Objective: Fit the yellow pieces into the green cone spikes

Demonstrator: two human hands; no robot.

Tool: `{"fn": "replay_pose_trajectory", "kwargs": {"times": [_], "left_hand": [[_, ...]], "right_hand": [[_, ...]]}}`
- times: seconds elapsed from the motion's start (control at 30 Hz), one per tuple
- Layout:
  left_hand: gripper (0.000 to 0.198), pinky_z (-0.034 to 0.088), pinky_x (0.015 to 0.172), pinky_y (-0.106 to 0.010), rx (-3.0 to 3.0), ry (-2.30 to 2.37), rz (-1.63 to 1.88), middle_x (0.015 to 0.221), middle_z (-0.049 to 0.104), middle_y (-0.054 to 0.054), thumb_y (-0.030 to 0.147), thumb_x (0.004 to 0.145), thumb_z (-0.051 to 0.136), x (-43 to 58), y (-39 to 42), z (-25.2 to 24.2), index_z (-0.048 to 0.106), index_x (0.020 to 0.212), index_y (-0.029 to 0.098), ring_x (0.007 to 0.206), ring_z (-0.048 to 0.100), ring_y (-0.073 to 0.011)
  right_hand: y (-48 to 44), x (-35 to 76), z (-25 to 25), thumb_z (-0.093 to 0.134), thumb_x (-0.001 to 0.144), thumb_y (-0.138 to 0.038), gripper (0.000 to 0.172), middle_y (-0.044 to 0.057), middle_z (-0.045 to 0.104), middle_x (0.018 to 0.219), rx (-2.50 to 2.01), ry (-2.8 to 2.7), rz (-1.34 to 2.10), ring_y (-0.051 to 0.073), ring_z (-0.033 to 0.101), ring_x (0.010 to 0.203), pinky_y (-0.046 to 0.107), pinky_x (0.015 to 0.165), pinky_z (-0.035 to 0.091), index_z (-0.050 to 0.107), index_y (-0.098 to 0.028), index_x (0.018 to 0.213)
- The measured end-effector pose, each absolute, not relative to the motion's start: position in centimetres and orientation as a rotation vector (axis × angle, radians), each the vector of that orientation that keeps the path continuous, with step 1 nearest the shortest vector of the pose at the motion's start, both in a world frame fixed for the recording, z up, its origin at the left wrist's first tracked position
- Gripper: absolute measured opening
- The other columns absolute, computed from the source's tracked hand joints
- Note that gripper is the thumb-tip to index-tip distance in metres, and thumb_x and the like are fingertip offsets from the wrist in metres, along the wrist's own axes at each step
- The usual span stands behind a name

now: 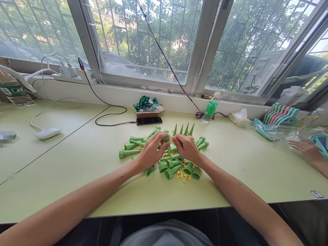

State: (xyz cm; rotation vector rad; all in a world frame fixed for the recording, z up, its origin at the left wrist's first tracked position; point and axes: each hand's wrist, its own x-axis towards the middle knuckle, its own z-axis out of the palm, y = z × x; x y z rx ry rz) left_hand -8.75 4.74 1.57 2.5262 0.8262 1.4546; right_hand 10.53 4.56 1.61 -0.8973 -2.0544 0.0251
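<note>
My left hand (150,151) is closed round the wide end of a green plastic plant-watering spike (169,155), its narrow tip pointing down over the pile. Beside that wide end, my right hand (189,147) has its thumb and forefinger pinched together; whatever is between them is too small or hidden to name. Below both hands lies a heap of similar loose green spikes (129,153), with small yellow nozzle-like pieces (182,176) scattered among them. Behind my right hand, several green spikes (186,130) stand with their points up, their bases hidden.
A phone (149,121) on a black cable lies behind the heap, in front of a small cardboard box (147,114). A green-labelled bottle (211,108) and tissue pack (239,118) stand by the window. At right, another person's hand (307,148) touches plastic-wrapped items. A white mouse-like device (47,133) lies left.
</note>
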Motion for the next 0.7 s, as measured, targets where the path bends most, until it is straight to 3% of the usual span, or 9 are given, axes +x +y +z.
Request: {"fn": "replay_pose_trajectory", "kwargs": {"times": [0.3,0.43,0.57,0.7], "left_hand": [[0.030,0.056,0.077,-0.030,2.161,0.858,1.530,0.117,0.053,-0.007,0.033,0.092,0.059,-8.1,4.7,1.9,0.046,0.118,0.025,0.086,0.063,-0.0128],[0.023,0.052,0.071,-0.028,2.030,0.917,1.490,0.089,0.061,-0.002,0.042,0.098,0.047,-8.2,4.8,2.4,0.054,0.099,0.020,0.076,0.061,-0.0129],[0.060,0.047,0.068,-0.030,1.936,0.982,1.384,0.062,0.061,-0.003,0.052,0.101,0.029,-8.3,4.9,2.9,0.059,0.062,0.017,0.061,0.056,-0.0140],[0.072,0.047,0.069,-0.031,1.823,0.900,1.256,0.055,0.061,-0.004,0.058,0.099,0.024,-8.2,4.6,3.5,0.063,0.056,0.017,0.058,0.057,-0.0152]], "right_hand": [[4.3,10.3,1.6,0.038,0.102,-0.031,0.031,-0.003,0.044,0.059,-0.889,-1.972,-0.022,0.010,0.037,0.051,0.024,0.053,0.031,0.044,-0.021,0.073],[4.2,10.3,1.8,0.041,0.101,-0.029,0.026,-0.001,0.053,0.064,-0.862,-1.887,-0.077,0.011,0.045,0.055,0.024,0.056,0.035,0.050,-0.021,0.079],[4.2,10.3,1.7,0.043,0.101,-0.029,0.023,0.000,0.057,0.067,-0.853,-1.863,-0.100,0.011,0.050,0.057,0.024,0.056,0.037,0.053,-0.020,0.082],[4.2,10.3,1.6,0.042,0.101,-0.029,0.021,0.000,0.057,0.068,-0.826,-1.885,-0.090,0.012,0.051,0.058,0.024,0.057,0.038,0.053,-0.020,0.085]]}}
